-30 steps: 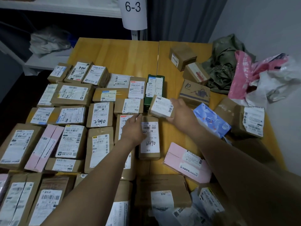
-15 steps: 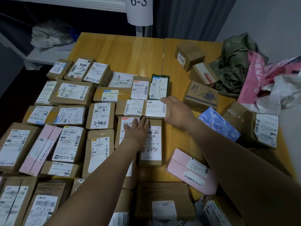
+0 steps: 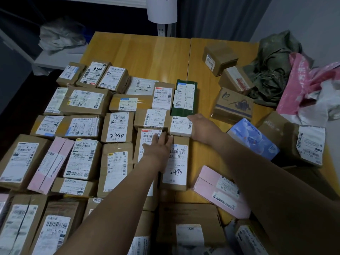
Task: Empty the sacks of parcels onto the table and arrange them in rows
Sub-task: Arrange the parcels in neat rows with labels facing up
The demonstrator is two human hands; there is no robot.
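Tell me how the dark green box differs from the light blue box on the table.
The dark green box lies flat in the arranged block, its top face bearing white shipping labels; the light blue box sits apart to the right, skewed and tilted among loose parcels, showing printed artwork and no label on its visible faces. The green one adjoins neighbouring parcels squarely; the blue one leans against a brown carton. Both are elongated rectangular boxes on the wooden table.

Your left hand is covering part of a label on the brown parcel beneath it. The hanging white sign is running off the top edge, its writing unreadable. Bottom-row boxes are getting cropped by the frame.
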